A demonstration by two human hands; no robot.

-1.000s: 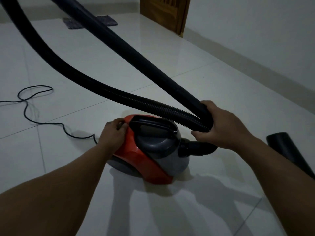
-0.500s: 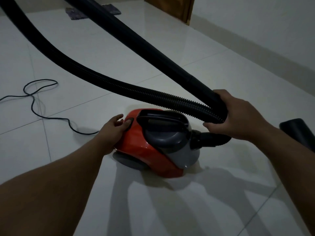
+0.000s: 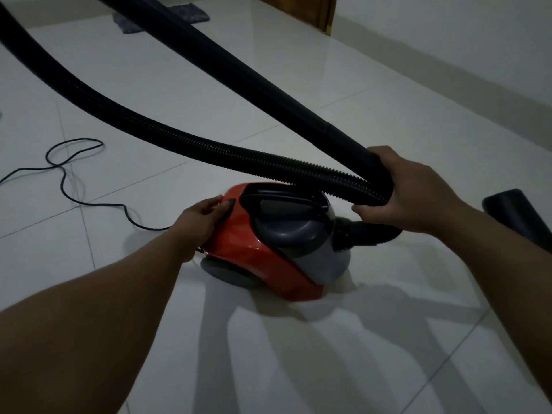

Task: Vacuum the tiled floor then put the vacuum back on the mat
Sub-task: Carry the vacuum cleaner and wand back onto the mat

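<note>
A red and grey canister vacuum (image 3: 268, 255) stands on the white tiled floor (image 3: 298, 354) in the middle of the view. My left hand (image 3: 198, 222) rests against its rear end, fingertips on a dark button there. My right hand (image 3: 409, 192) is closed around the black wand and the ribbed hose (image 3: 191, 138) where they meet, just above the vacuum's front inlet. The wand (image 3: 239, 70) runs up and away to the top left. A dark mat (image 3: 131, 23) lies far off at the top, partly hidden behind the wand.
The black power cord (image 3: 68, 180) loops over the tiles at the left and runs to the vacuum's rear. A loose black nozzle piece (image 3: 513, 216) lies at the right edge. A wooden door frame (image 3: 325, 13) and a white wall (image 3: 448, 34) bound the far right.
My left hand's fingers have stretched out flatter over the button at the vacuum's rear. My right hand keeps its hold on wand and hose; the view has tilted down slightly.
</note>
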